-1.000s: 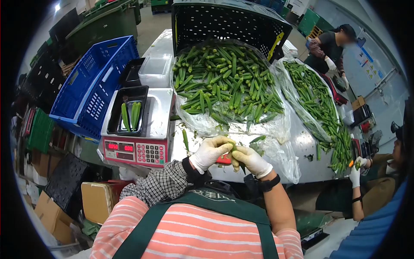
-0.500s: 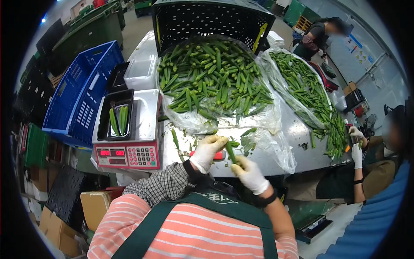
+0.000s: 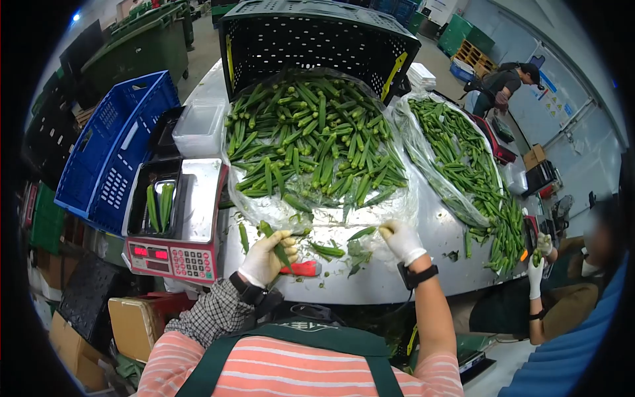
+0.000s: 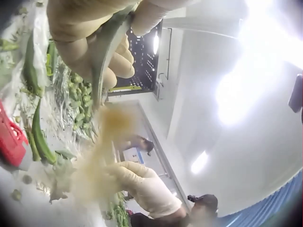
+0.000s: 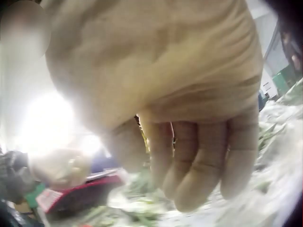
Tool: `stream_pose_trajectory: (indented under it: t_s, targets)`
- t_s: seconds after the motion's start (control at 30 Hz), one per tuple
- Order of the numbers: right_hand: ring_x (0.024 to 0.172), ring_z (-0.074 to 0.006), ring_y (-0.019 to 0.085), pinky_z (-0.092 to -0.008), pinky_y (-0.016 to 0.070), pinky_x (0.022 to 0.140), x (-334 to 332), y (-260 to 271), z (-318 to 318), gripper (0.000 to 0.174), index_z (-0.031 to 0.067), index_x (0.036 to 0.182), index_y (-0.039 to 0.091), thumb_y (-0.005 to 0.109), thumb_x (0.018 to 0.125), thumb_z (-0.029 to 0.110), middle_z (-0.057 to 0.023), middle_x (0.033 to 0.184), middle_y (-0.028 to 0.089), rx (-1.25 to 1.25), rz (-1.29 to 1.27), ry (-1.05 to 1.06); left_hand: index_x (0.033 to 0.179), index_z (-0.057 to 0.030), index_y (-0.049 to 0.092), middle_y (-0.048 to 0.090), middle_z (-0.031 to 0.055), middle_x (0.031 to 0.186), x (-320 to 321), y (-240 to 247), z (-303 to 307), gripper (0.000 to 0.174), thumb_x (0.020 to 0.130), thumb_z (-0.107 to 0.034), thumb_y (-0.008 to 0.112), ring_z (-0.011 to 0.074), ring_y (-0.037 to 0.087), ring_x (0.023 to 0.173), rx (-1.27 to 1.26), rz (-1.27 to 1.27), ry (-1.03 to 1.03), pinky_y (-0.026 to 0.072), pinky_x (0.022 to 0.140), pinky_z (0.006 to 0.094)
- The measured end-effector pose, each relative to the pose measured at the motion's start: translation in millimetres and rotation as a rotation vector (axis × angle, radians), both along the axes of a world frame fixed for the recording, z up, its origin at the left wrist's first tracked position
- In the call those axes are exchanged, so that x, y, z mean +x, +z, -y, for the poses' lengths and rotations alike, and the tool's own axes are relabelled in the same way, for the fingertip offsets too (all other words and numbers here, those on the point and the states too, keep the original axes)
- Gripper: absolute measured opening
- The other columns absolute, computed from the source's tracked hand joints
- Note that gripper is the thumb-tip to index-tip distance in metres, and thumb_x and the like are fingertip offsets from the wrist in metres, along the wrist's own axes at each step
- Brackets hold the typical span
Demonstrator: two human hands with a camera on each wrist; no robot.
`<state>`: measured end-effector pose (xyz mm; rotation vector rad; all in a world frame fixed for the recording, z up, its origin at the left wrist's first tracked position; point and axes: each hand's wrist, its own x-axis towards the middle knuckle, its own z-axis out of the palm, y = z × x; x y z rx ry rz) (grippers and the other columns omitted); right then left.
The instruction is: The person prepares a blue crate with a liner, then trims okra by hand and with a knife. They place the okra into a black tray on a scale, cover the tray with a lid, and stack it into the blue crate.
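Note:
My gloved left hand (image 3: 261,258) holds a green okra pod (image 3: 283,249) above the front of the metal table. In the left wrist view the pod (image 4: 106,52) lies between thumb and fingers. My gloved right hand (image 3: 403,243) is off to the right, its fingers (image 5: 194,184) bent down loosely with no okra seen in them. Near its fingertips lies a small okra pod (image 3: 362,233) beside a torn leaf (image 3: 359,253). More loose pods (image 3: 327,250) and a red-handled tool (image 3: 304,268) lie between the hands, among scraps.
A big okra heap (image 3: 317,139) spills on plastic from a tipped black crate (image 3: 311,49). At left stand a red scale (image 3: 175,261) with a black tray (image 3: 173,173) holding pods, clear boxes (image 3: 198,126) and a blue crate (image 3: 109,145). Another heap (image 3: 456,159) and a worker's gloved hands (image 3: 536,271) are right.
Both hands were together at an okra pod, then moved apart. The left hand now has a pod at the left; the right hand has moved forward and right, away from it.

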<state>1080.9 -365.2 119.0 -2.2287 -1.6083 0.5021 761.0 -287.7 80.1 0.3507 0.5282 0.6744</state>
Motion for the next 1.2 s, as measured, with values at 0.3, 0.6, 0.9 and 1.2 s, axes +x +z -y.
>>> stream_pose_trajectory:
  t_s: [0.3,0.6,0.9,1.2]
  targets:
    - [0.087,-0.0324,0.058,-0.0428,0.0479,0.073,84.1,-55.6,-131.6,0.020,0.0107,0.092,0.059,0.054,0.074,0.007,-0.0138,0.097,0.054,0.024,0.508,0.149,0.091,-0.0064,0.055,0.060,0.0082,0.090,38.8,-1.3,-1.5,0.018,0.090,-0.024,0.053,0.0200,0.058,0.079,-0.177,0.026,0.035,0.0497,0.076,0.0362]
    - [0.069,-0.0292,0.059,-0.0382,0.0477,0.063,68.3,-8.6,-144.5,0.015,0.0054,0.087,0.059,0.063,0.075,0.014,-0.0132,0.080,0.060,0.477,0.220,0.389,0.117,0.0023,0.049,0.054,0.0180,0.117,87.4,10.0,-19.3,0.035,0.089,-0.018,0.054,0.0265,0.059,0.100,0.059,-0.115,0.027,0.0462,0.090,0.0391]
    - [0.094,-0.0295,0.058,-0.0363,0.0461,0.083,31.4,-10.5,-183.6,0.056,-0.0007,0.111,0.056,0.064,0.076,0.042,-0.0196,0.103,0.059,0.229,-0.208,0.265,0.124,-0.0003,0.041,0.059,0.0113,0.100,98.0,4.2,-17.6,0.039,0.087,-0.008,0.052,0.0263,0.059,0.094,-0.010,-0.085,0.033,0.0472,0.088,0.0406]
    - [0.106,-0.0378,0.053,-0.0426,0.0434,0.089,54.8,-56.9,-269.1,0.073,0.0000,0.119,0.042,0.066,0.067,0.045,-0.0237,0.117,0.050,-0.161,0.207,-0.133,0.118,-0.0005,0.047,0.060,0.0111,0.096,61.3,2.3,7.7,0.033,0.087,-0.010,0.054,0.0262,0.061,0.089,-0.178,-0.183,0.145,0.0503,0.082,0.0401]
